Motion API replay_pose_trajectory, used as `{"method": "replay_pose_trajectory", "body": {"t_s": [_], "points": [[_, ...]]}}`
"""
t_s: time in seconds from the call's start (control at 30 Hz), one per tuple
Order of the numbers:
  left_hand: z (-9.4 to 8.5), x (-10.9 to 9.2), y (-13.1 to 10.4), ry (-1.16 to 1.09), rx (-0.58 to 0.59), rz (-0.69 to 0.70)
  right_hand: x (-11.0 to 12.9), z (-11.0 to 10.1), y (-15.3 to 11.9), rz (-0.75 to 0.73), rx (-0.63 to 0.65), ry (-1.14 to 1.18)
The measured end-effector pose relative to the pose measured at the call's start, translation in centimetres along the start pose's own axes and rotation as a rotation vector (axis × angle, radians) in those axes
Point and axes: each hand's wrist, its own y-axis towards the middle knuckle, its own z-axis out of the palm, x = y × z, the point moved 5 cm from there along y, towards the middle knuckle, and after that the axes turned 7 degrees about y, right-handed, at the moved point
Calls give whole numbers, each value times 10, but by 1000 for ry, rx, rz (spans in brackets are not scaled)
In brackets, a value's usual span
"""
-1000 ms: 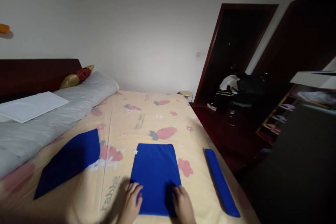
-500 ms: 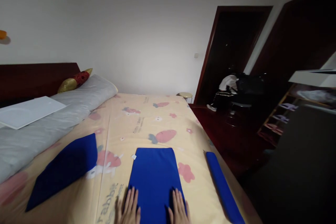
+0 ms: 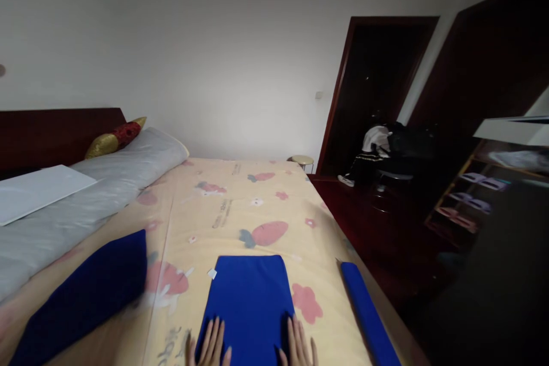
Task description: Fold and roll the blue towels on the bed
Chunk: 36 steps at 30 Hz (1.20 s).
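Note:
A folded blue cloth [image 3: 251,297] lies flat on the patterned yellow bed sheet [image 3: 240,206] in front of me. My left hand [image 3: 209,346] rests flat on its near left edge, fingers spread and pointing away. On the near right part of the same cloth my right hand [image 3: 298,346] lies flat too. Only the fingers of both hands show; the rest is cut off by the lower frame edge. A small white tag [image 3: 211,273] sticks out at the cloth's far left corner.
Another blue cloth [image 3: 81,300] lies to the left, and a narrow folded blue strip [image 3: 369,317] sits by the bed's right edge. A grey bolster [image 3: 90,183], a white board [image 3: 36,191] and a red-gold cushion [image 3: 114,137] are at the headboard. A dark doorway [image 3: 377,86] and shelves [image 3: 467,194] stand right.
Both hands went from curled on the cloth's near edge to lying flat with straight fingers. The view tilted up, so the cloths and hands sit lower in frame.

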Motion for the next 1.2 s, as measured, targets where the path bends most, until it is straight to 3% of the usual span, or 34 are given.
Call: {"method": "replay_pose_trajectory", "body": {"t_s": [0.1,0.17,0.23,0.33,0.4,0.43,0.5,0.57,0.67,0.7,0.77,0.9,0.97,1.03,1.1,1.2], "points": [[-14,-52,43,-38,-39,84,52,20,28,-119,191,112],[-13,-66,65,-74,7,152,70,31,44,-201,308,195],[-3,-50,73,-82,115,157,56,36,52,-222,405,215],[12,7,66,-30,271,-6,-5,30,53,-109,469,120],[10,33,61,14,268,-110,-35,21,55,-32,451,71],[6,36,64,29,235,-135,-38,18,59,-11,440,58],[-4,19,79,28,159,-102,-21,19,73,-13,437,63],[-8,-14,106,-14,122,-6,19,32,93,-83,483,122],[6,-55,148,-91,158,159,70,64,121,-237,614,262],[15,-59,158,-103,183,184,73,75,128,-249,660,280],[33,-50,170,-93,229,146,55,91,139,-174,734,243],[53,-6,175,-27,279,-81,-17,95,153,106,729,37],[52,2,177,-30,326,-91,-31,87,155,158,699,-20],[41,-3,177,-45,333,-43,-23,76,150,172,640,-39],[24,-16,168,-59,267,30,3,64,135,127,557,1],[7,-37,123,-61,143,98,52,51,87,-97,487,150]]}}
